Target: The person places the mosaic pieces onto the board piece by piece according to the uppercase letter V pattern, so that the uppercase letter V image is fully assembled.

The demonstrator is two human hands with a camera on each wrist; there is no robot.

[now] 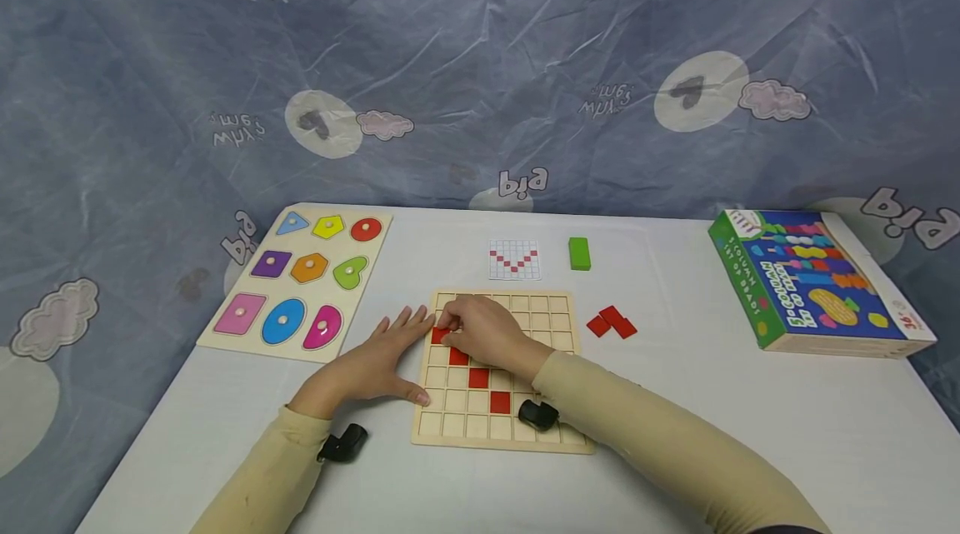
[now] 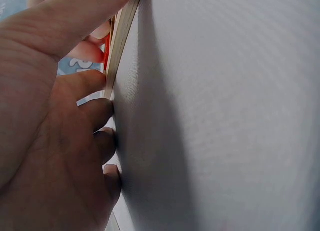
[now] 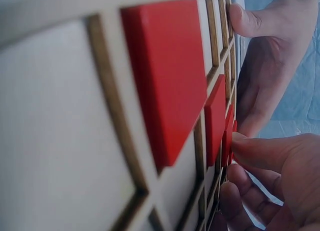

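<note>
A wooden grid board [image 1: 502, 444] lies on the white table with red square tiles running diagonally across its cells, one of them a tile [image 1: 500, 402] near the front. My right hand [image 1: 491, 334] reaches over the board and pinches a red tile [image 1: 438, 337] at the cell by its left edge, thumb and fingertips on it. Fingers spread, my left hand [image 1: 371, 371] rests along the board's left side, thumb on the edge. In the right wrist view, a red tile [image 3: 172, 76] stands up out of its cell, close to the camera.
Several loose red tiles [image 1: 617, 323] lie right of the board. Behind it are a pattern card [image 1: 514, 259] with a red V and a green block [image 1: 579, 254]. A shape puzzle board [image 1: 296, 301] lies left, a bead-set box [image 1: 825, 284] right.
</note>
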